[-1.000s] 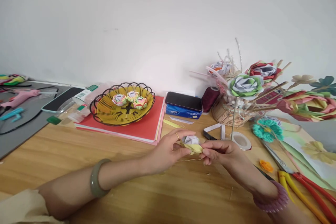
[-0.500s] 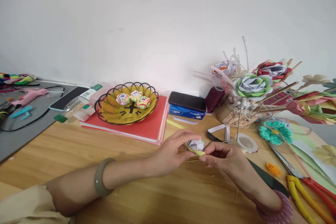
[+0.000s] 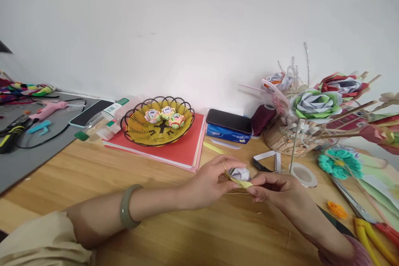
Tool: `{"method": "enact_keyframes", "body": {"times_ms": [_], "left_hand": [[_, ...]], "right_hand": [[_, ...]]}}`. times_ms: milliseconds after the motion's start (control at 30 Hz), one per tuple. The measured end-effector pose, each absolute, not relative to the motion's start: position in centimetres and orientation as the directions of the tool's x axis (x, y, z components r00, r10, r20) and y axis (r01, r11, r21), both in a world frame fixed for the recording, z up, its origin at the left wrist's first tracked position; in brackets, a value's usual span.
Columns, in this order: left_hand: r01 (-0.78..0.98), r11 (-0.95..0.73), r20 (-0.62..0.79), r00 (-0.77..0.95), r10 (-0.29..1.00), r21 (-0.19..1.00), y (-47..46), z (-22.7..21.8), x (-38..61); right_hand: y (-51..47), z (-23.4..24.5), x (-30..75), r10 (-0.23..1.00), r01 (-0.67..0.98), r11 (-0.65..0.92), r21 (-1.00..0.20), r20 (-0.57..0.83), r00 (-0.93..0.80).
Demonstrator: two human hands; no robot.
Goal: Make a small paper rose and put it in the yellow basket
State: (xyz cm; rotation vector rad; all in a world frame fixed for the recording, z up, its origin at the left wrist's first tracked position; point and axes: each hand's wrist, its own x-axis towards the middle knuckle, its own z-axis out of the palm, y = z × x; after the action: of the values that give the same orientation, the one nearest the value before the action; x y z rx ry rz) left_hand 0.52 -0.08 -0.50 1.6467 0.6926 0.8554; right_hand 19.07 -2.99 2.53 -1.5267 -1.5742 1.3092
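Note:
A small folded paper rose (image 3: 240, 173), white-lilac with a pale yellow strip at its base, sits between both of my hands just above the wooden table (image 3: 93, 174). My left hand (image 3: 210, 181), wearing a ring and a green bangle, pinches the flower's left side. My right hand (image 3: 274, 187) pinches the yellow strip on its right side with curled fingers. A thin thread hangs under the flower.
A yellow wire basket (image 3: 158, 126) with three paper roses rests on red card sheets (image 3: 181, 149). Behind it lie a phone on a tissue pack (image 3: 229, 126), a maroon thread spool (image 3: 262, 118), a woven basket of paper flowers (image 3: 314, 104), a tape roll (image 3: 302, 173), and scissors (image 3: 368, 224). A glue gun (image 3: 46, 110) lies far left.
The camera view has swung left, so everything has slid rightwards in the picture. Both hands stay pinched on the paper rose, with only small finger shifts.

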Motion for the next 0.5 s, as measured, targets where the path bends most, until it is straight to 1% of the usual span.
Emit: {"method": "enact_keyframes", "body": {"times_ms": [133,233,367,500], "left_hand": [[0.003,-0.245,0.200,0.568,0.798,0.970,-0.1,-0.6,0.5],[0.002,-0.253,0.208,0.562,0.801,0.967,-0.1,-0.7,0.5],[-0.019,-0.203,0.179,0.559,0.810,0.979,0.0,-0.7,0.6],[-0.013,-0.141,0.125,0.539,0.833,0.990,0.2,-0.4,0.6]], "right_hand": [[-3.1,2.0,18.5,0.961,0.371,-0.167,-0.913,-0.234,-0.145],[-3.0,1.5,18.4,0.964,0.359,-0.160,-0.920,-0.224,-0.145],[-2.9,1.5,18.6,0.968,0.335,-0.148,-0.930,-0.206,-0.145],[-2.9,2.3,18.8,0.963,0.350,-0.152,-0.924,-0.219,-0.159]]}}
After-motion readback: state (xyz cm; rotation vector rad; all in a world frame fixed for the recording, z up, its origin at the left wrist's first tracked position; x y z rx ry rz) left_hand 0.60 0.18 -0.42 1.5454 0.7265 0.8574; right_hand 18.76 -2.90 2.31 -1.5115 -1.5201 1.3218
